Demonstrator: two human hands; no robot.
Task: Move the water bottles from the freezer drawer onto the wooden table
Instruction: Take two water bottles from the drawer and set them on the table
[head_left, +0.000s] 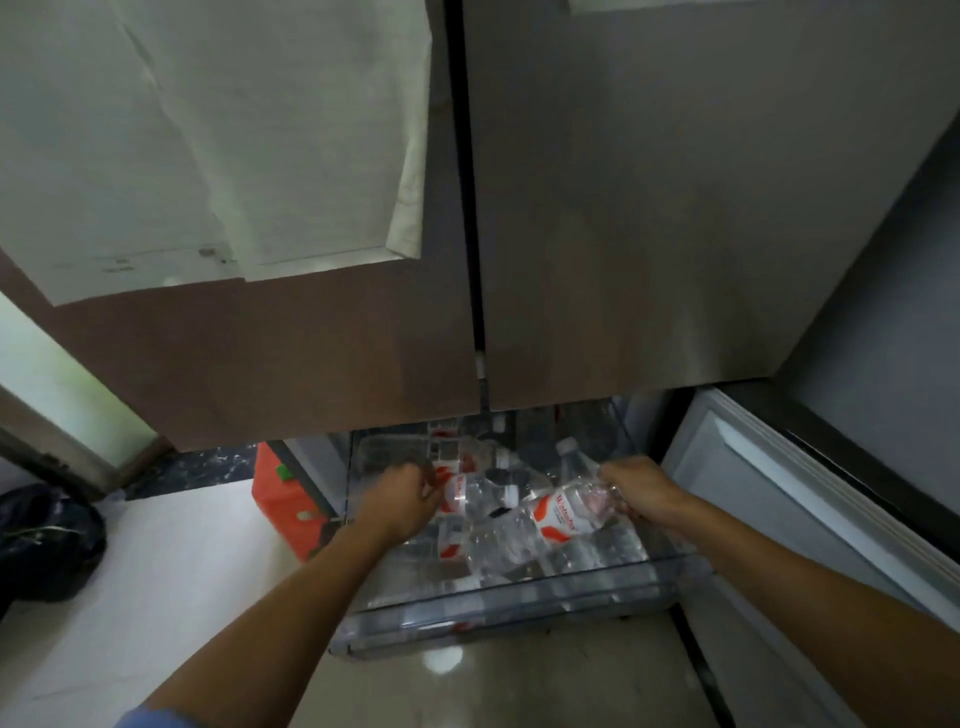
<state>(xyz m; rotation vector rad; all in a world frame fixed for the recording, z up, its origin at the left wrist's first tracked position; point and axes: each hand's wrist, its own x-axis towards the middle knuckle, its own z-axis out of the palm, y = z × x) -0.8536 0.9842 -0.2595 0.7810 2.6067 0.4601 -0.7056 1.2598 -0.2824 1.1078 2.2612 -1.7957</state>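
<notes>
Two tall fridge doors fill the upper view: a brown left door (260, 364) and a greyer right door (649, 234), with a dark seam between them. A pale, creased sheet (182, 130) covers most of the left door. At the right, a lower door (779, 493) stands swung open, showing its light inner liner. On the pale floor (182, 571), a red-orange container (283, 499) stands near the dark marbled strip (202, 467), and a black bag (47, 540) slumps at the floor's left edge.

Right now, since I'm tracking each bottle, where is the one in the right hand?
Head view, lower right of centre: the right hand grips the bottle, which lies tilted across the other bottles inside the open freezer drawer.
</notes>
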